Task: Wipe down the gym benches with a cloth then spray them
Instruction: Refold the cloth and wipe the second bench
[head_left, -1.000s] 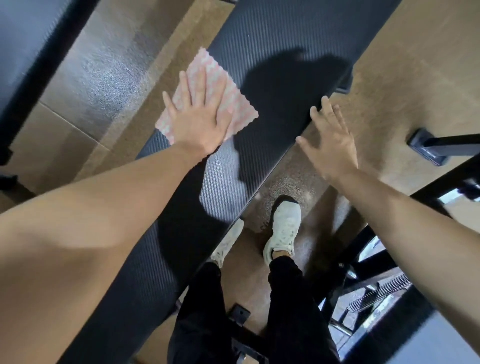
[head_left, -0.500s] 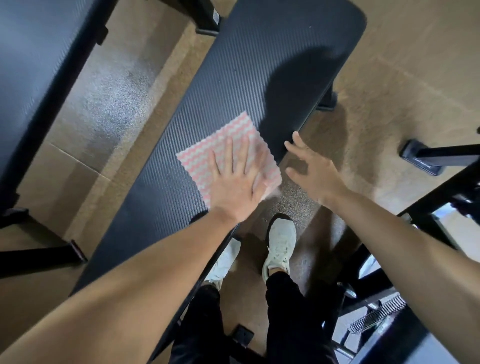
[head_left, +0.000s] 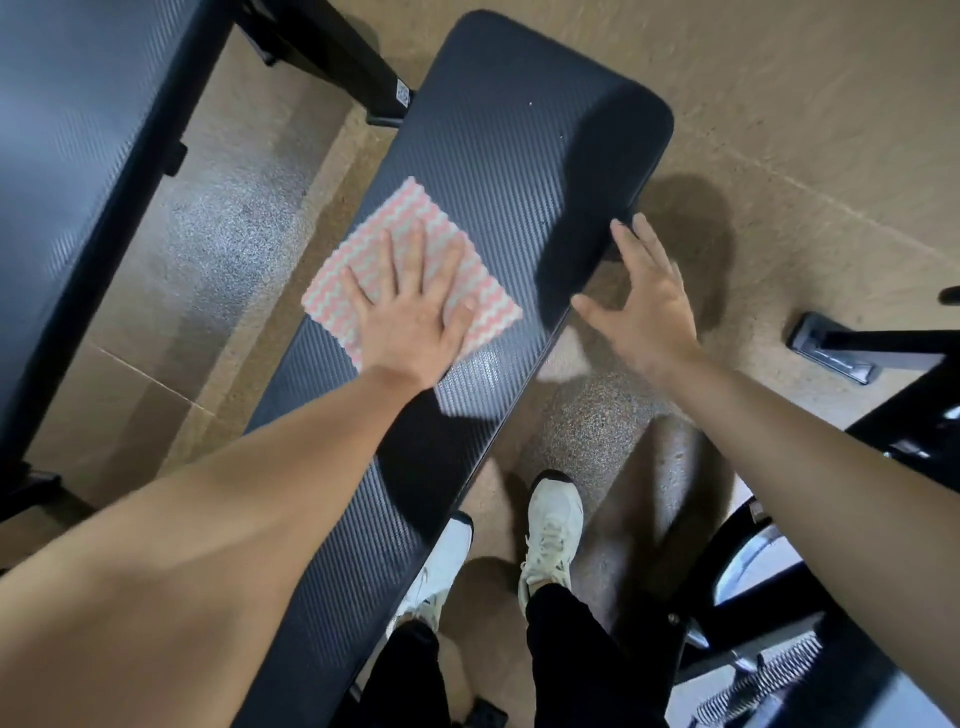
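Observation:
A long black padded gym bench (head_left: 519, 130) runs from the lower left up to the top middle of the head view. A pink-and-white zigzag cloth (head_left: 395, 223) lies flat on its left half. My left hand (head_left: 410, 306) presses on the cloth with straight, spread fingers. My right hand (head_left: 644, 301) hovers open just off the bench's right edge, fingers relaxed, holding nothing. No spray bottle is in view.
A second black bench (head_left: 67, 156) fills the left side, its frame foot (head_left: 363, 78) near the top. Black machine frames (head_left: 841, 353) and a coiled spring (head_left: 763, 680) stand to the right. My white shoes (head_left: 550, 525) stand on the speckled floor beside the bench.
My left hand has slid the cloth across the bench, first toward the right edge, then back to the left half. My right hand stays open beside the right edge.

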